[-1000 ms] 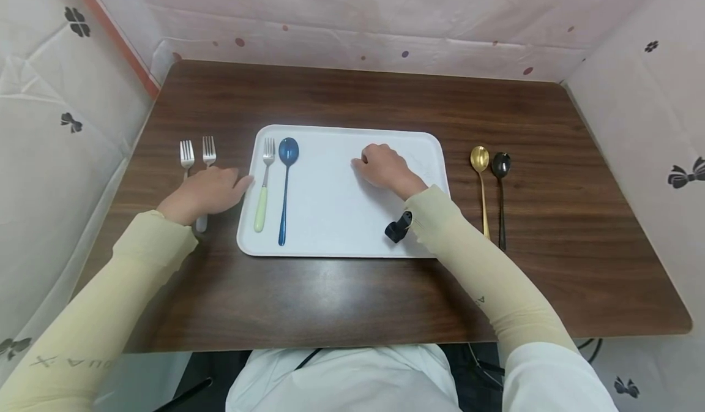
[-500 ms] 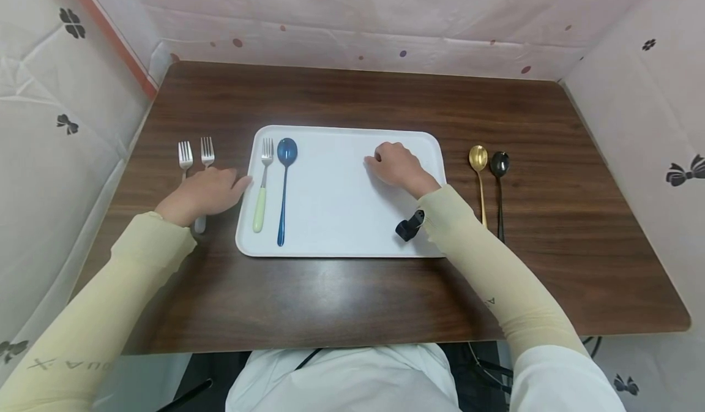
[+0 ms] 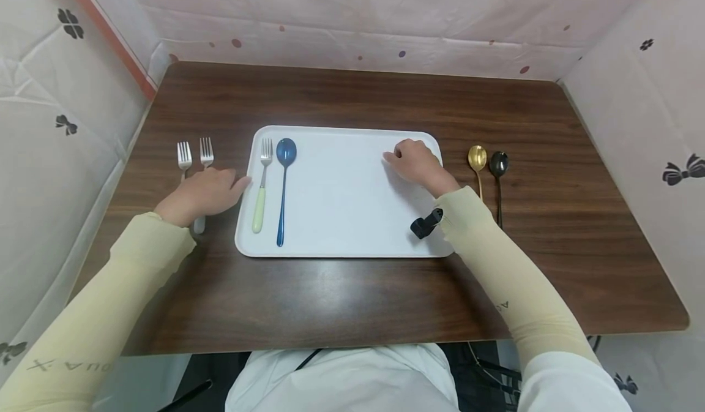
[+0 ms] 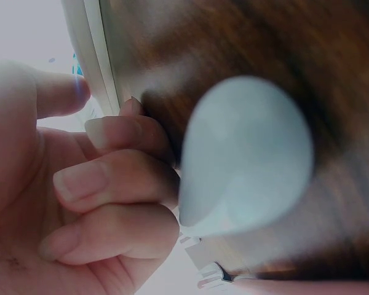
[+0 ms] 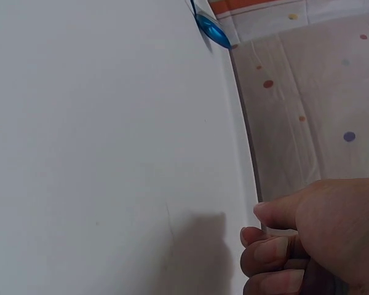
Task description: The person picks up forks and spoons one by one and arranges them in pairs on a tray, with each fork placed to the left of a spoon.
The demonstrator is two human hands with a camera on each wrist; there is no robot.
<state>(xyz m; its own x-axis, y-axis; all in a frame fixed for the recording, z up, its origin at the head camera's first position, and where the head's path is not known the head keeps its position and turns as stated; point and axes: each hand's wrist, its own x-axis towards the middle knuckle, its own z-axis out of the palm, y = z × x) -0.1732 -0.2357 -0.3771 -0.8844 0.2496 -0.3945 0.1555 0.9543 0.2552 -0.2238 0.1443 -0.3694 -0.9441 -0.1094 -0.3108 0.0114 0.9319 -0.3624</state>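
Observation:
My left hand [image 3: 204, 196] rests over two forks on the table, left of the white tray [image 3: 341, 216]. Tines of the outer fork [image 3: 184, 155] and the inner fork [image 3: 206, 150] stick out beyond it. In the left wrist view, its fingers [image 4: 120, 178] are loosely curled beside a pale rounded handle end [image 4: 246, 157], apparently not gripping it. Over the tray's right part is my right hand [image 3: 415, 164], its fingers loosely bent with nothing visible in them. A fork with a green handle [image 3: 258, 210] and a blue spoon [image 3: 286, 150] lie side by side on the tray's left.
A gold spoon [image 3: 477, 157] and a black spoon [image 3: 499, 163] lie right of the tray, handles partly hidden by the right sleeve. A black device [image 3: 426, 223] is strapped under the right wrist. Patterned sheets [image 3: 352, 20] enclose the wooden table [image 3: 330, 302] on several sides.
My right hand has slid rightward above the tray, from its middle toward its right end. The left hand and the cutlery have stayed in place.

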